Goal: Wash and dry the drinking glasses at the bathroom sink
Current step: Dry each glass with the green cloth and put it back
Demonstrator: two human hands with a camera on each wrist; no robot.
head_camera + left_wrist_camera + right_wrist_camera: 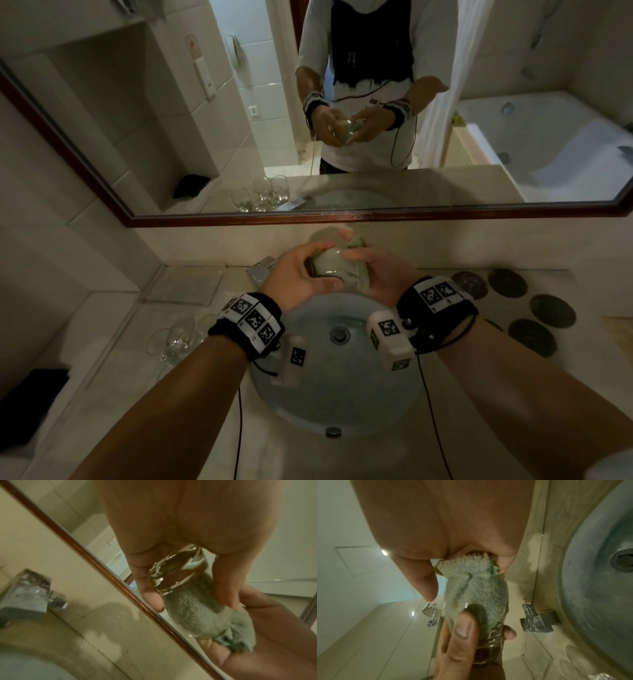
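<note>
Left grip [297,274] clamps a clear drinking glass [329,267]; right grip [376,274] pinches a pale green terry cloth [197,612] stuffed inside.
Best twist the cloth gently, glass steady above the round sink [376,404].

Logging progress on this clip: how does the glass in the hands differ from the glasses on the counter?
The held glass lies sideways above the sink, gripped by the left hand; the counter glasses stand untouched. The held glass is stuffed with a green cloth; the counter glasses have none. All are clear.

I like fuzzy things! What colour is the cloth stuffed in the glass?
Pale green cloth, clearest in the right wrist view.
</note>
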